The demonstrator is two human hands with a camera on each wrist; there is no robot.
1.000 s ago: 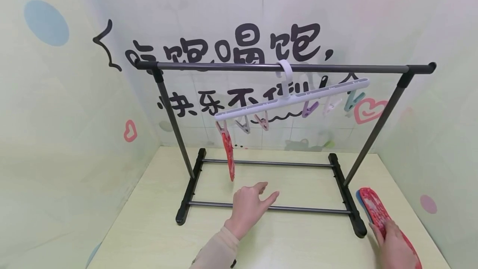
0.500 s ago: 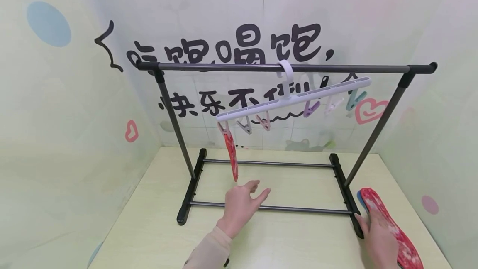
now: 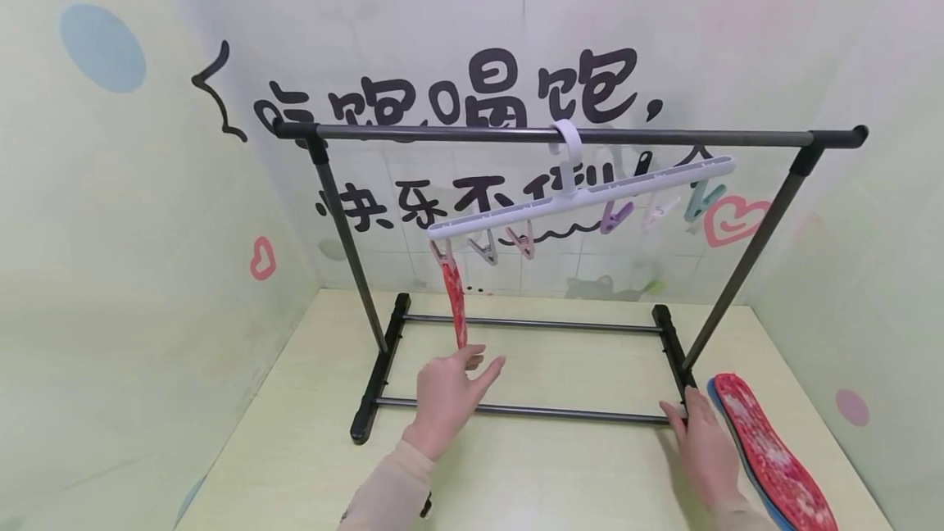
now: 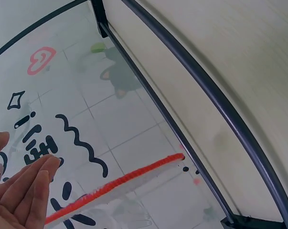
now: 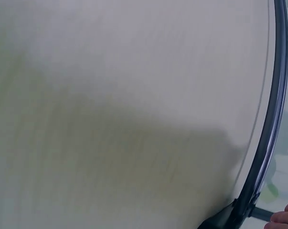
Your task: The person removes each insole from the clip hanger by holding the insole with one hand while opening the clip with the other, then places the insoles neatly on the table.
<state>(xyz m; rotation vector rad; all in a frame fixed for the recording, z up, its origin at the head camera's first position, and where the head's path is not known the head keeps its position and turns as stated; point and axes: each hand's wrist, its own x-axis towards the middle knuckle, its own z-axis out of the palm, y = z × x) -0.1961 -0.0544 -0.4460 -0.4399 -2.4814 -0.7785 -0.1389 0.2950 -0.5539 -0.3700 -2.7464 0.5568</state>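
Head view: red insole hangs near-vertical from a pink clip at the left end of the lavender hanger; the left hand is by its lower tip, thumb apart from loosely bent fingers, gripping nothing. Contact with the tip cannot be told. Left wrist view hides the clip grip but gives the insole's edge: thin, red, rough-textured, running behind the fingers. Right hand is relaxed, thumb spread, fingers over the rack's black right foot; touch cannot be told. Right wrist view catches only fingertips at its corner, plus a broad shadow on the table. Room: the hanging insole is nearer the left upright; wide gap rightward beneath the hanger, bounded below by the front crossbar. Second red insole lies atop a blue piece on the table, just right of the foot and right hand, near the table's right edge. Materials: mottled red-and-white insole face, smooth plastic-looking hanger, slim dark round bars, pale wood-grained tabletop.
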